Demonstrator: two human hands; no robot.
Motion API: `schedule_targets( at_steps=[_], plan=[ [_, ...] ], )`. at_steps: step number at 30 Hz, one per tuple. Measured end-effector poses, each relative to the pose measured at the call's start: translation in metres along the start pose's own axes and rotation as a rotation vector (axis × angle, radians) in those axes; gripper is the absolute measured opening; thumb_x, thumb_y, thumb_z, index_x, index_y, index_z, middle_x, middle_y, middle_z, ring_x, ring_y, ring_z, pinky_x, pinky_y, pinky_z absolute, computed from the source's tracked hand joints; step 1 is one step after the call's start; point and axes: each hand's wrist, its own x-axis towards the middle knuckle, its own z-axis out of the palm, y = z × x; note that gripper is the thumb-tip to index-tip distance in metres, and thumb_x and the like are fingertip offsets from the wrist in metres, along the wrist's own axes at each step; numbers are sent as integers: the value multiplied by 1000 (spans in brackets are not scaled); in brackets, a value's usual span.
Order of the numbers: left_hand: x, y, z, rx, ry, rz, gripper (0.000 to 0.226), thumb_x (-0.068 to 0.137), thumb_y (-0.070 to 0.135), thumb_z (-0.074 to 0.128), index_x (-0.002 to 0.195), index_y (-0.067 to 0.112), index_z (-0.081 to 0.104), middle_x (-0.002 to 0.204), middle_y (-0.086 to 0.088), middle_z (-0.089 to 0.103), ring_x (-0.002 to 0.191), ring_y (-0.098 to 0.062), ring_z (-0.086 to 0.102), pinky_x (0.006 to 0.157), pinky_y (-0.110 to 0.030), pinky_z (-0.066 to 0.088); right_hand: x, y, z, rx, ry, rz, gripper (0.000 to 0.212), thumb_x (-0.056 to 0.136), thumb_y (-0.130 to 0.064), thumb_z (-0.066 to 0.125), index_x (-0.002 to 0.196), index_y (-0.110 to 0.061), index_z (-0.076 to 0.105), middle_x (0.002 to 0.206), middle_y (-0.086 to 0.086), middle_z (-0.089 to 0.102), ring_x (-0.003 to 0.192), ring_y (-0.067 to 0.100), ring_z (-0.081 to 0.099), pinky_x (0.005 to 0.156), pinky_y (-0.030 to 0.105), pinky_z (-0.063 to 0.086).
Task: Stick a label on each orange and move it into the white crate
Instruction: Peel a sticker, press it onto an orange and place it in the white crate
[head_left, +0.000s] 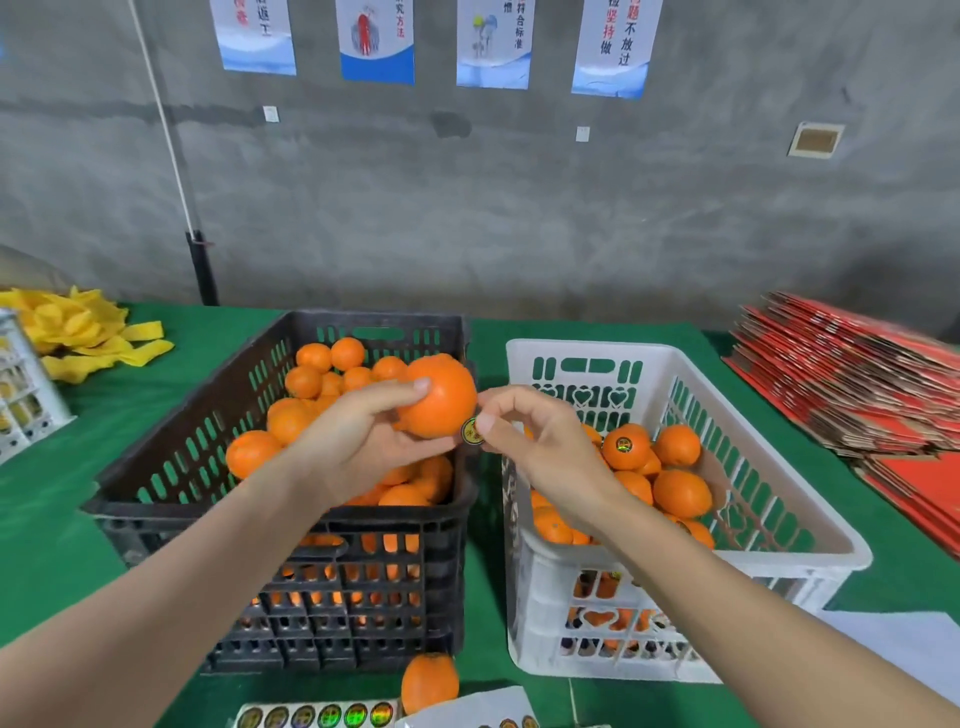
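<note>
Past the sticker sheet (317, 716), the left hand (358, 441) grips an orange (441, 397) above the black crate (291, 525) while the right hand (540, 441) pinches a label (471, 432) seemingly touching its skin; pressed unevenly, it could crease or cling to that hand.

Open way down into the white crate (810, 525) from above, roomiest toward its 3 o'clock wall, past oranges (680, 491) heaped at 9 o'clock. Only a narrow gap to the black crate (156, 499) alongside. Over that gap, left hand (358, 441) gripping an orange (441, 395) and right hand (535, 441) pinching a label (471, 432). At 6 o'clock on the table (52, 519), a loose orange (429, 682) and sticker sheets (317, 716).
</note>
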Motion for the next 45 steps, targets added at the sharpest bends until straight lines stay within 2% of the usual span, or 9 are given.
schedule_targets(
  at_steps=[2, 6, 15, 19, 23, 36, 38, 41, 45],
  plan=[
    [-4, -9, 16, -1, -16, -6, 53, 80, 22, 62, 129, 5, 52, 126, -14, 64, 115, -30, 62, 94, -45, 53, -8, -4, -11, -55, 5, -21, 12, 90, -9, 60, 80, -16, 61, 114, 8, 59, 110, 16, 53, 91, 19, 43],
    [-8, -27, 38, 42, 23, -11, 50, 76, 25, 68, 123, 9, 58, 120, -12, 67, 108, -28, 66, 81, -37, 59, -17, -5, -30, -84, 15, 1, 11, 90, -13, 59, 81, -16, 63, 114, -3, 56, 116, 12, 50, 101, 29, 38],
    [-9, -49, 66, -50, 76, -53, 45, 70, 26, 75, 111, 11, 66, 118, -12, 68, 104, -28, 68, 77, -37, 59, -25, -5, -50, -168, 18, -11, 10, 91, -13, 60, 81, -15, 63, 107, 3, 61, 99, 7, 55, 88, 19, 44],
    [-10, -55, 71, -59, 111, -70, 55, 67, 27, 77, 117, 9, 62, 118, -14, 67, 103, -29, 68, 77, -38, 59, -28, -5, -54, -252, 12, -44, 9, 91, -14, 60, 83, -13, 62, 103, 5, 63, 98, 14, 57, 90, 31, 47],
    [-12, -62, 72, -16, 105, -89, 35, 68, 29, 75, 99, 14, 76, 109, -11, 72, 99, -25, 70, 72, -33, 59, -33, -4, -56, -456, -32, -111, 9, 92, -18, 58, 85, -15, 59, 96, 2, 60, 93, 15, 55, 84, 33, 46],
    [-7, -72, 79, -133, 121, -168, 60, 65, 26, 78, 121, 10, 62, 119, -19, 66, 90, -30, 72, 66, -34, 59, -39, 2, -59, -602, 117, -155, 13, 85, -32, 67, 86, -22, 59, 89, -7, 57, 83, 12, 53, 73, 29, 45],
    [-7, -74, 76, -104, 106, -164, 56, 66, 25, 77, 118, 8, 64, 116, -18, 68, 90, -29, 72, 68, -35, 59, -41, 4, -61, -549, 118, -166, 36, 80, -32, 72, 112, -30, 55, 103, -9, 56, 88, 12, 54, 75, 31, 48],
    [-9, -79, 68, -44, 76, -157, 49, 72, 23, 74, 118, 7, 64, 117, -18, 67, 94, -29, 70, 72, -36, 58, -50, 11, -64, -399, 65, -104, 90, 75, -34, 77, 134, -61, 14, 127, -9, 47, 98, 10, 55, 81, 27, 50],
    [-5, -83, 69, 17, -84, -141, 34, 82, 24, 69, 113, 10, 70, 112, -16, 69, 96, -27, 70, 71, -33, 57, -62, 33, -50, -394, -83, -42, 74, 76, -39, 74, 138, -38, 34, 128, -8, 42, 113, 4, 44, 86, 8, 37]
  ],
)
